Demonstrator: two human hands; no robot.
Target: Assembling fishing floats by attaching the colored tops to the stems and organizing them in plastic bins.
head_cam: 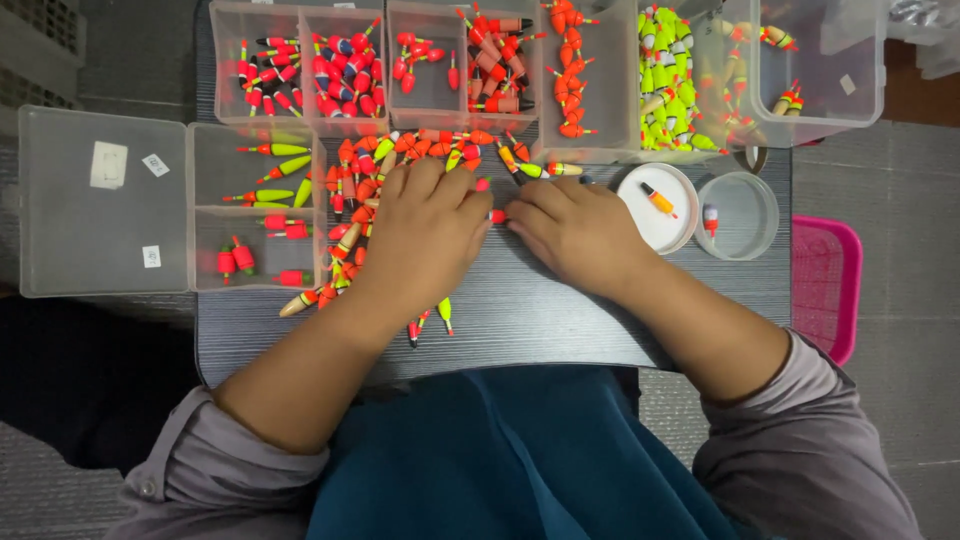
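Both hands (500,225) flat on table; float pile (400,165) under left fingers.

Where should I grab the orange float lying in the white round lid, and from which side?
Pinch the orange float across its thick orange middle, coming straight down from above. It lies flat and alone, slanted in the white lid, so the low rim blocks a sideways approach. The right hand is nearest.

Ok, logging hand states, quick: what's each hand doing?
Left hand: palm down on the loose floats, grip hidden.
Right hand: fingertips at one small float, grip unclear.
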